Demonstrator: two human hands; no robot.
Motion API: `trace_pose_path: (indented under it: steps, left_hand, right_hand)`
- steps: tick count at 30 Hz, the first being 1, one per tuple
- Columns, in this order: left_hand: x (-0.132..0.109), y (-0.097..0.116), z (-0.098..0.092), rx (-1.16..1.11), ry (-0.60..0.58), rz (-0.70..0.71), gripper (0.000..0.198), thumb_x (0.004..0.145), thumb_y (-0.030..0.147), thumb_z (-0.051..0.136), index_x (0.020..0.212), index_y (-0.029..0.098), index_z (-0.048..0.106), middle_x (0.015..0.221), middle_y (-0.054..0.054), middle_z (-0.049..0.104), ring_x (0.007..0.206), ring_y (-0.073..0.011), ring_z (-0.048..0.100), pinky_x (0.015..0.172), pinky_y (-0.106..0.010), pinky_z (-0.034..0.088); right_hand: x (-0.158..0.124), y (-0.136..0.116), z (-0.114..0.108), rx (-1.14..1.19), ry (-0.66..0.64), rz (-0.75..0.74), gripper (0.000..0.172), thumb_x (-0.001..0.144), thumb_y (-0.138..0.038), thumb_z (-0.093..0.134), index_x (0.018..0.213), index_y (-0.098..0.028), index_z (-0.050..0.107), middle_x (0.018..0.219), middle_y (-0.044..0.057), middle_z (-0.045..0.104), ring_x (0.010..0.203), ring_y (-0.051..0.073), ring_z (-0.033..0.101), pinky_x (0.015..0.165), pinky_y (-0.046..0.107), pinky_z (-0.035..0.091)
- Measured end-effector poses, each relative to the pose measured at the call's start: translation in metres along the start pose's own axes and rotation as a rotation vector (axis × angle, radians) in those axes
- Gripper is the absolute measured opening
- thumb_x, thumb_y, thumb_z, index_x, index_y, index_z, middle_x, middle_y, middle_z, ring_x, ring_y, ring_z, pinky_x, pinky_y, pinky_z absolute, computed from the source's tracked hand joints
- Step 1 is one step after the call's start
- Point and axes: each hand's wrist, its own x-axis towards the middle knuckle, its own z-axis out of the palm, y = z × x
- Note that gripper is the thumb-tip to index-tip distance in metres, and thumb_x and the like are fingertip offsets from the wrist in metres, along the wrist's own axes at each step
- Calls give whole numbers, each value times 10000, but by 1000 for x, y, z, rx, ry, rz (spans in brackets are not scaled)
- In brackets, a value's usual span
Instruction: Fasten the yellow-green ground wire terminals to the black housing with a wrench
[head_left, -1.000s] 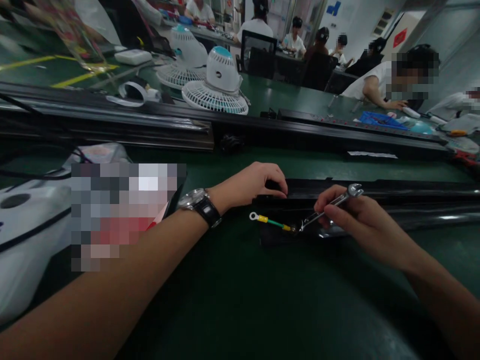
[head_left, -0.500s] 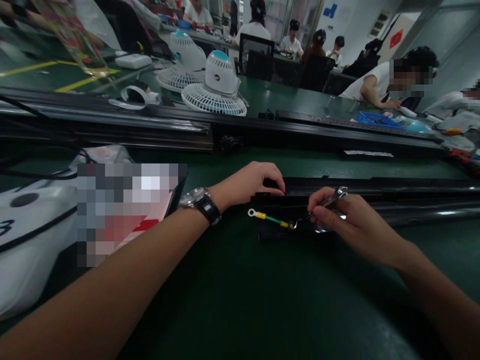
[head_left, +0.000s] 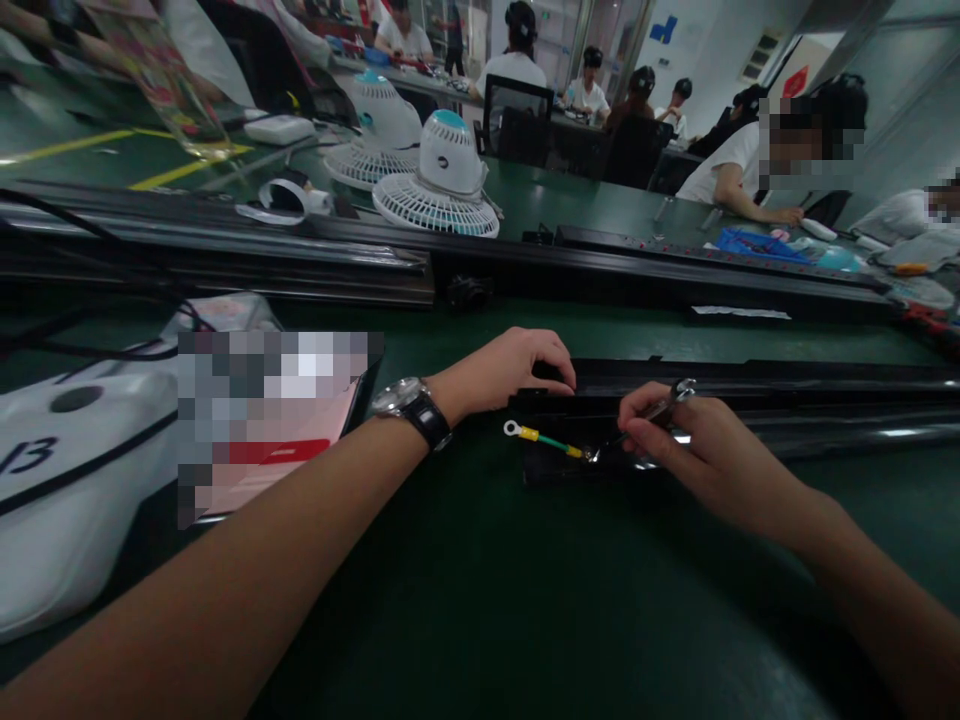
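the right hand (head_left: 701, 445) is clamped on a silver wrench (head_left: 683, 390), its far end at the inner lug of a short green-and-yellow wire (head_left: 553, 441). that wire lies over the near end of the black rail (head_left: 637, 378) on the table (head_left: 480, 600), ring lug pointing left. the left hand (head_left: 525, 365) has thumb and fingers pinched on the rail's end.
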Motion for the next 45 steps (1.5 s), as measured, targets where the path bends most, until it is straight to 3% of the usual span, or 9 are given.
trace_pose_path:
  steps: [17, 21, 25, 31, 36, 41, 45]
  left_hand:
    - [0, 2, -5, -4, -55, -7, 102, 906, 247, 689, 941, 254, 785, 1094, -30, 640, 982, -169, 623, 905, -284, 433]
    - [-1, 2, -6, 4, -64, -8, 116, 913, 246, 681, 964, 257, 785, 1117, -35, 632, 987, -171, 623, 903, -285, 433]
    - [-2, 1, -6, 11, -65, -13, 120, 913, 260, 683, 982, 262, 782, 1136, -34, 629, 996, -175, 618, 913, -288, 429]
    - [-2, 2, -7, 13, -77, -11, 124, 919, 260, 677, 986, 260, 781, 1119, -38, 626, 1007, -180, 611, 920, -295, 432]
    - [-2, 2, -7, 14, -80, -8, 121, 918, 264, 677, 979, 259, 782, 1115, -41, 629, 994, -179, 613, 916, -299, 435]
    - [-1, 2, -7, 16, -77, -4, 116, 915, 264, 683, 977, 254, 781, 1120, -42, 631, 997, -180, 614, 912, -300, 435]
    - [-1, 0, -7, 13, -72, -1, 104, 899, 269, 705, 968, 248, 780, 1106, -41, 640, 984, -178, 617, 903, -299, 437]
  right_hand:
    - [6, -6, 19, -69, 73, -40, 199, 987, -173, 435, 868, -200, 592, 940, 53, 664, 701, 166, 595, 659, 323, 448]
    - [4, -5, 17, -57, 79, -14, 190, 1006, -197, 429, 1036, -202, 617, 1050, 71, 664, 792, 186, 624, 694, 330, 464]
    - [3, -6, 15, -70, 76, 57, 222, 1011, -213, 436, 1174, -200, 587, 995, 66, 656, 761, 185, 614, 668, 323, 461]
    - [4, -7, 13, -112, 117, 30, 169, 1005, -217, 458, 1061, -209, 617, 974, 54, 660, 828, 202, 623, 744, 348, 459]
    - [2, -7, 12, -45, 69, 81, 183, 1027, -248, 435, 1081, -214, 607, 758, 1, 655, 648, 169, 609, 601, 300, 439]
    - [1, -9, 13, 94, 134, 125, 180, 1028, -266, 430, 1085, -223, 596, 787, 4, 711, 665, 165, 643, 597, 283, 476]
    - [1, -9, 14, 60, 193, 136, 176, 1018, -268, 442, 1056, -215, 605, 751, 5, 718, 664, 177, 660, 585, 288, 470]
